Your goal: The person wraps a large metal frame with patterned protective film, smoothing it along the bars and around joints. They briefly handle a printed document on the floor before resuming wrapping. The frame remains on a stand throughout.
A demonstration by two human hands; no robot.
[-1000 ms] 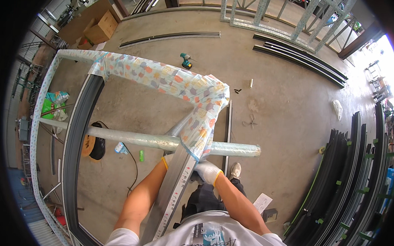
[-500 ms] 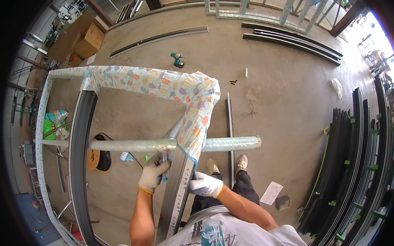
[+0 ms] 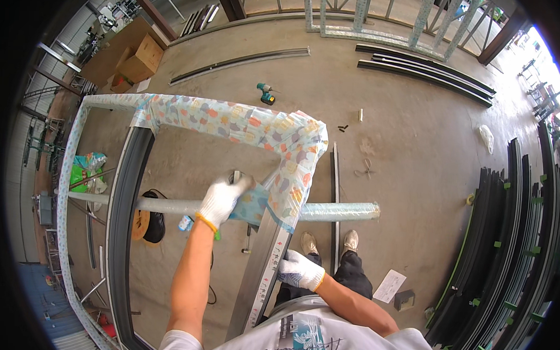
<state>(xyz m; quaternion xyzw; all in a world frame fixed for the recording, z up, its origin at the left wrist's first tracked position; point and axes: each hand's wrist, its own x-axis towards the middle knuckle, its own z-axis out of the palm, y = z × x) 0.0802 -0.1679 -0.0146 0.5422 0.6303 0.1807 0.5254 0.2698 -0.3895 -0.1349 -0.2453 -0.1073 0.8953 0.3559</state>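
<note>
A large rectangular metal frame [image 3: 260,279] lies in front of me, its far bar and corner wrapped in patterned film [image 3: 297,169]. My left hand [image 3: 222,201], in a white knit glove, is closed around a small roll of this film [image 3: 237,177] inside the frame. A bluish stretch of film runs from that hand to the near bar. My right hand [image 3: 301,270], gloved too, is closed against the right side of the bare, grey near bar; some of its fingers are hidden. Beneath the bar passes a plastic-wrapped support pole [image 3: 340,211].
A cordless drill [image 3: 267,94] lies on the floor beyond the frame. Black metal profiles [image 3: 475,225] are stacked at the right, more [image 3: 425,75] at the far right. A cardboard box [image 3: 142,59] stands far left. A cable reel [image 3: 147,224] and a hammer [image 3: 247,240] lie below the frame.
My left hand has moved away from me, up past the wrapped pole, drawing film out from the near bar. My right hand stays at the bar. The whole view has shifted slightly.
</note>
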